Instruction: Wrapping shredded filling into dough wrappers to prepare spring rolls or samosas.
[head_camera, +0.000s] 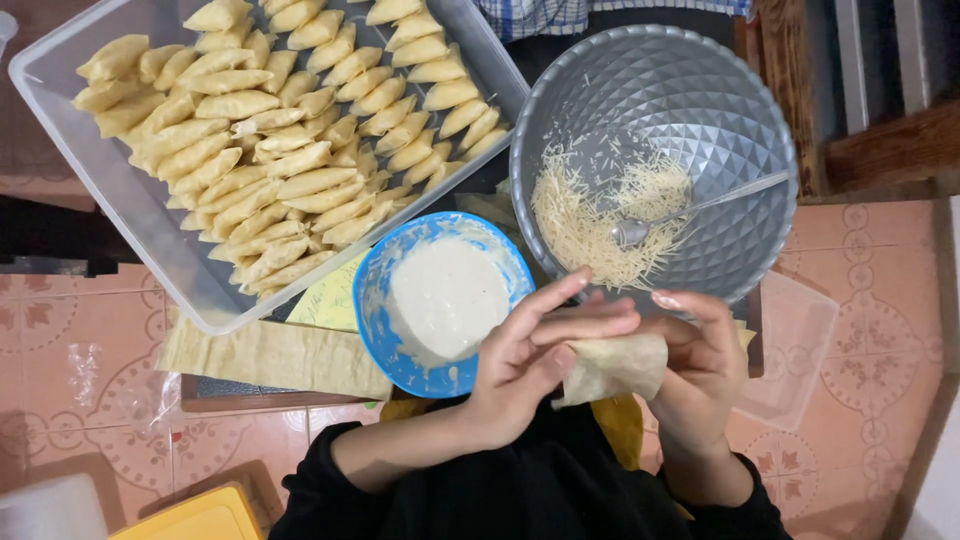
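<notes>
Head view, looking down: nearest the body, black sleeves, then left hand (535, 352) and right hand (700, 370) meeting around a thin pale pastry wrapper (612, 368). Wrapper pinched between both hands, long axis roughly left to right, soft and matte, creased at the left end; left fingers (560, 300) laid flat over its top with the thumb pressed against its folded edge, right fingers curled under and around its right end, both hands closed on it, neither clearly nearer. Just beyond the left hand, nearly touching the fingertips, a round blue bowl (375, 300) of smooth, thick white batter, rim smeared. Beside it to the left, a flat stack of beige wrapper sheets (270, 355) on the tiled floor. Directly past the right hand, a grey faceted plastic basin (690, 100) holding fine shredded cheese (590, 225) and a metal spoon (690, 212), bowl down in the shreds, handle angled up right. Farthest, upper left, a clear rectangular plastic tray (130, 210) packed with rows of folded, pale yellow pastries (290, 130), small and plump, overlapping.
</notes>
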